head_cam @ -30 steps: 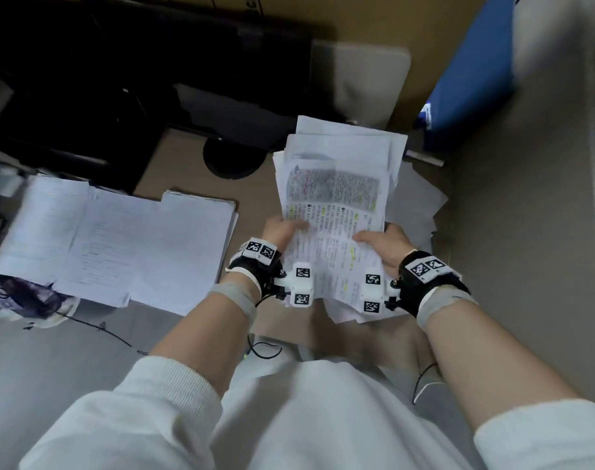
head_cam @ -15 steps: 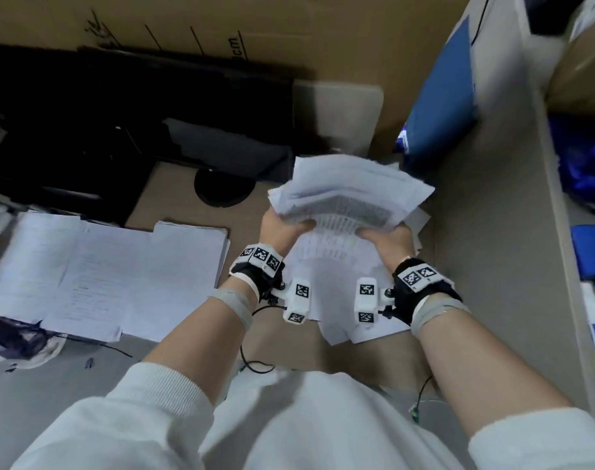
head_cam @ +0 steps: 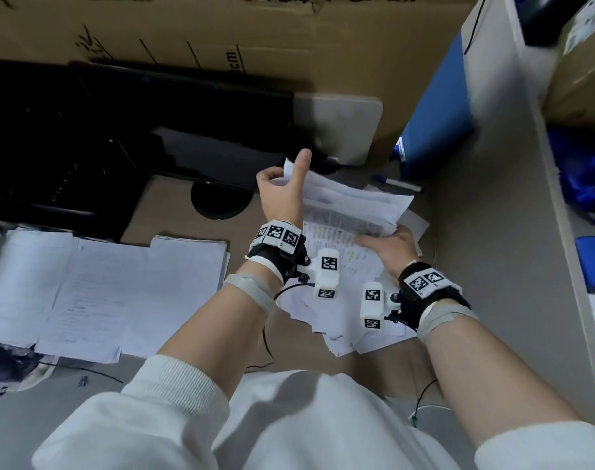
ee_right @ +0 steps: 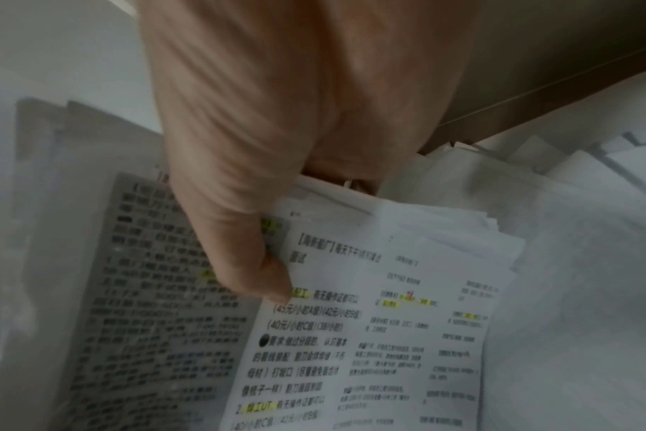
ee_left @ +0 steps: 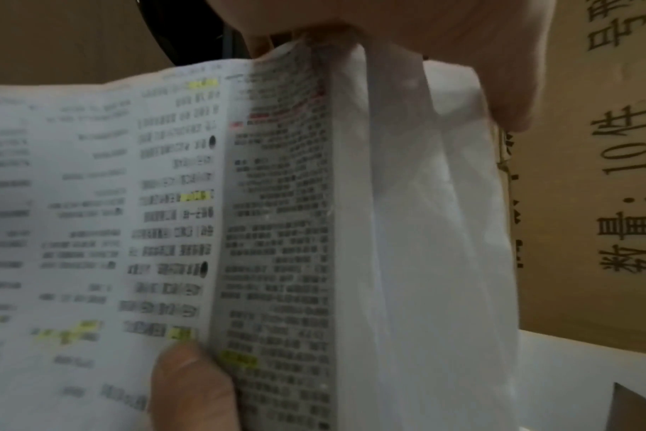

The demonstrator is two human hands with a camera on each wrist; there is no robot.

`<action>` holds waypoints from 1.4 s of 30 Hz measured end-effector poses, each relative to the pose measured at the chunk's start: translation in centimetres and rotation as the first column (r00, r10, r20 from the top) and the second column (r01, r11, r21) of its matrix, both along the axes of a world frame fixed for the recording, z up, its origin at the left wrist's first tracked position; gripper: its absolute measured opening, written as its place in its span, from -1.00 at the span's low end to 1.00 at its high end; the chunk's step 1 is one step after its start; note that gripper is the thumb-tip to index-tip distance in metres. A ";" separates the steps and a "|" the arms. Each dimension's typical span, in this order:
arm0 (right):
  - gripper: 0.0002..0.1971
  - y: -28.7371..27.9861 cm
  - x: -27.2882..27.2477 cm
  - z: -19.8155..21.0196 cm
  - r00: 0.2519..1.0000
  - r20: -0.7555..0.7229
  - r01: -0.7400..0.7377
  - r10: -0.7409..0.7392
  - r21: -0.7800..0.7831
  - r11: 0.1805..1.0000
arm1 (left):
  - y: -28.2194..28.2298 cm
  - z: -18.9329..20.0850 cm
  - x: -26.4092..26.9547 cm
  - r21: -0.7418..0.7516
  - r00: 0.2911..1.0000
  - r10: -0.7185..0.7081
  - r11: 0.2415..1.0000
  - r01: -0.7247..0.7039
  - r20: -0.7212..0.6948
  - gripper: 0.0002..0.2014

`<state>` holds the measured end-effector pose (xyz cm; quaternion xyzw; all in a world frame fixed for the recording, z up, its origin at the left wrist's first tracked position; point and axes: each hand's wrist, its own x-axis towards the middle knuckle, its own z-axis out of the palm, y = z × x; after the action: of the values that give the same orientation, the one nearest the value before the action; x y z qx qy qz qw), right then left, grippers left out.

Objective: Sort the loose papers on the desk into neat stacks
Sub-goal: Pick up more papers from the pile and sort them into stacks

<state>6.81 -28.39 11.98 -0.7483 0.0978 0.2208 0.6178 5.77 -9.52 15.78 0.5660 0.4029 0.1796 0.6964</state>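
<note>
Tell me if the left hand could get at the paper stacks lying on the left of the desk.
Probably yes. The left hand is up against the bundle of papers that the right hand grips, and the stacks lie flat, uncovered, beside the left forearm.

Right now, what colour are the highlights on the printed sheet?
Yellow on the sheet, with a little red too; clearest in the right wrist view.

right hand (ee_right: 277, 122) — thumb pressing printed sheets (ee_right: 369, 320) | yellow highlights — text blurred
</note>
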 end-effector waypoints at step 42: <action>-0.79 0.7 -1.2 1.6 0.976 0.036 0.210 -0.214 0.083 0.974 | -1.6 -2.4 -1.4 -0.022 0.987 -0.154 0.988 0.154 -0.051 -0.33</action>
<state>5.59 -27.65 13.62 -0.7133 0.1545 0.1408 0.6690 4.41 -11.08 13.34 0.5938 0.3775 0.1069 0.7025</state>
